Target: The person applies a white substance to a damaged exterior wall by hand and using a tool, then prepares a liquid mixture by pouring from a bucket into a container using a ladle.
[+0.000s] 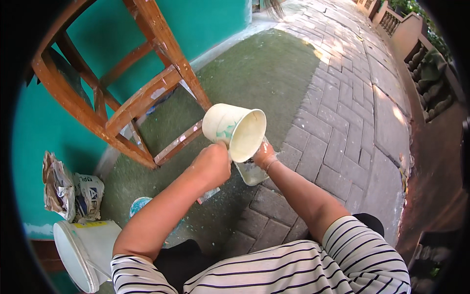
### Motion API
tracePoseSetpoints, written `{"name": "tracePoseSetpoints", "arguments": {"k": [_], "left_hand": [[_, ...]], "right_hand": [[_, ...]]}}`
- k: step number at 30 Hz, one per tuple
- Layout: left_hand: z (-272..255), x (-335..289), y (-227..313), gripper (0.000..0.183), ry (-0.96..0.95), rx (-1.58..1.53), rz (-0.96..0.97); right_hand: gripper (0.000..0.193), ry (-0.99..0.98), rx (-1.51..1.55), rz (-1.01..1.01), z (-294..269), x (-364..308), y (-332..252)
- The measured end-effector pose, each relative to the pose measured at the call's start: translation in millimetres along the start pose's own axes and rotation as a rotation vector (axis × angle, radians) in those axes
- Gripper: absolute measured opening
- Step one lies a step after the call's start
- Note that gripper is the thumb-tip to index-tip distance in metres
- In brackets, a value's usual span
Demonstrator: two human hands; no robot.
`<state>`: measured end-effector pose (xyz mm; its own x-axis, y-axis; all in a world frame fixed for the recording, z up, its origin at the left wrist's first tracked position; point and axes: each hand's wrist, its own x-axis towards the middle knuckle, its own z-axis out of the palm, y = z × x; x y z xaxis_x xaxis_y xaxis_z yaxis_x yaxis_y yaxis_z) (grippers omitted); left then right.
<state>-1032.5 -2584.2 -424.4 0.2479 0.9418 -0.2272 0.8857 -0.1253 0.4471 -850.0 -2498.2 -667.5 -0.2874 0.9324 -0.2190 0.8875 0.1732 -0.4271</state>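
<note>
A cream plastic mug (223, 122) with green paint smears is tipped on its side, its wide mouth turned toward the right. My left hand (215, 159) is closed round its handle side. Just beyond and below the mouth, my right hand (265, 155) reaches behind the mug, and its fingers are mostly hidden there. Beside that hand is a shallow, pale, paint-stained tray (251, 177), partly covered by the mug. Whether my right fingers grip the tray cannot be made out.
A paint-spotted wooden stand (166, 81) leans by the green wall (215, 22). At lower left are a white bucket (100, 240), crumpled paper bags (58, 188) and a teal-stained round container (139, 205). Grey pavers (338, 132) run right toward a balustrade (431, 83).
</note>
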Motion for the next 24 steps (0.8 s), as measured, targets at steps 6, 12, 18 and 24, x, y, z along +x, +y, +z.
{"name": "tracePoseSetpoints", "arguments": {"k": [6, 12, 18, 24], "left_hand": [[-29, -15, 2, 0.030, 0.006, -0.064, -0.077], [-54, -22, -1, 0.038, 0.025, -0.114, -0.111], [-54, -24, -17, 0.042, 0.086, -0.127, -0.098], [-53, -33, -19, 0.027, 0.136, -0.044, 0.016]], "right_hand": [[0.042, -0.228, -0.336, -0.051, -7, -26, -37], [0.055, -0.567, -0.294, -0.065, -38, -46, -34], [0.045, -0.162, -0.392, -0.045, -17, -39, -66], [0.043, -0.368, -0.394, -0.180, -32, -16, -39]]}}
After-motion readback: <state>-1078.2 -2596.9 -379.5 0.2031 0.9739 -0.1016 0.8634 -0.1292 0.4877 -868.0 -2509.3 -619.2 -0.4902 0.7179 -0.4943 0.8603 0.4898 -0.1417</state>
